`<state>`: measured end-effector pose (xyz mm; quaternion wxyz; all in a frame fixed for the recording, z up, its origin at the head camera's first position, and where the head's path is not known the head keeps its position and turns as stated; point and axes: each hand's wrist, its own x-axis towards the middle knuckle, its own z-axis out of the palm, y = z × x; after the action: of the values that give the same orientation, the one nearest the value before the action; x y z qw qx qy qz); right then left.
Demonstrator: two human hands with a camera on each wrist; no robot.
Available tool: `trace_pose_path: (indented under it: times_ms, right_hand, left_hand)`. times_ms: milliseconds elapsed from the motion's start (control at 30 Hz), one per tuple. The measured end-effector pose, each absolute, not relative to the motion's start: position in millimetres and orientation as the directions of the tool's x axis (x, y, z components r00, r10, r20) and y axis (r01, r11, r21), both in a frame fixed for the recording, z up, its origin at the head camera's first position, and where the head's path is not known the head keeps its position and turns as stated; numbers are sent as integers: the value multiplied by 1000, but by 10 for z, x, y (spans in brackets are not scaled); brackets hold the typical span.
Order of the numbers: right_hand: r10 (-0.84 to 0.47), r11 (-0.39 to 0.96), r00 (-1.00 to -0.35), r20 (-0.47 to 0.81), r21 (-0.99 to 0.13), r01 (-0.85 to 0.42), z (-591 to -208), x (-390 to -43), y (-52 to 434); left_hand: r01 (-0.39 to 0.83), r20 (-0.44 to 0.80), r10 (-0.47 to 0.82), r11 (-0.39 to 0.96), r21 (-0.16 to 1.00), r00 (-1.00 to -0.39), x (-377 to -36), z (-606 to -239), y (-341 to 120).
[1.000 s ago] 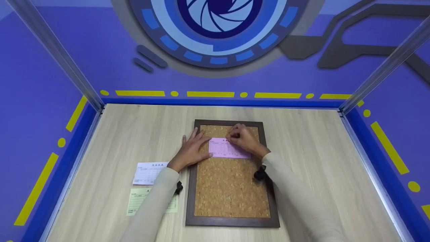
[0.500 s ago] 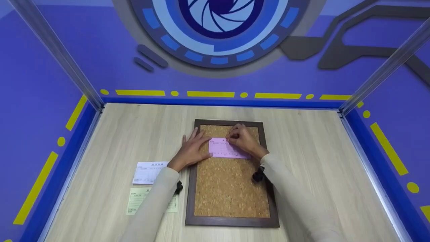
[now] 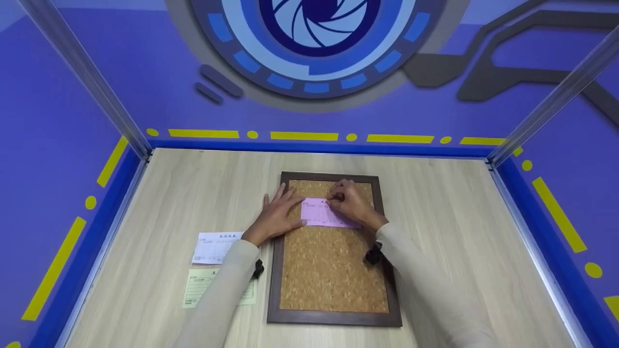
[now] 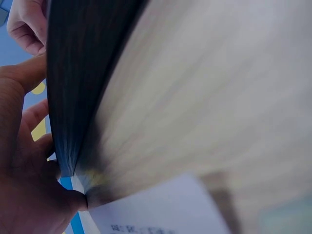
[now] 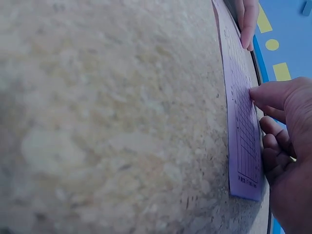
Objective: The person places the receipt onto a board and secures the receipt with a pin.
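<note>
Paper (image 3: pixel 320 217) on the corkboard (image 3: pixel 333 270) lies partly beneath spread left hand (image 3: pixel 277 215) and curled right hand (image 3: pixel 352 200), whose grip I cannot tell.

Both forearms (image 3: pixel 220 295) reach forward, the left hand (image 3: pixel 276 219) spread with thumb apart, the right hand (image 3: pixel 353 202) curled, fingertips meeting thumb.

Bright head view, soft wrist views

Your head view is evenly bright and mostly crisp across the tabletop (image 3: pixel 459 217). In your left wrist view, the tabletop smears out of focus, a shadow borders the white slip (image 4: pixel 156 209), and your left hand (image 4: pixel 24 190) looks dim. Your right wrist view blurs the nearby cork (image 5: pixel 122 122).
</note>
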<state>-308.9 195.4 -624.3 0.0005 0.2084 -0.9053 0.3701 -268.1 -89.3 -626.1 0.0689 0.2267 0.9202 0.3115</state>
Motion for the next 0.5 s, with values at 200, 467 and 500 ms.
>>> trace_pose_path:
  times_ms: [200,467,500]
  right_hand:
    - [-376,585,-906,196,-708,-396,-6230,-3013,2013]
    - [-338,565,-913,228,-727,-391,-6165,-2945,2152]
    - [-334,570,-914,231,-723,-391,-6159,-2935,2173]
  left_hand:
    - [380,20,461,705,599,-887,-2691,-6266,-888]
    - [381,22,460,707,595,-888,-2695,-6274,-886]
    - [381,21,460,708,595,-888,-2696,-6274,-885]
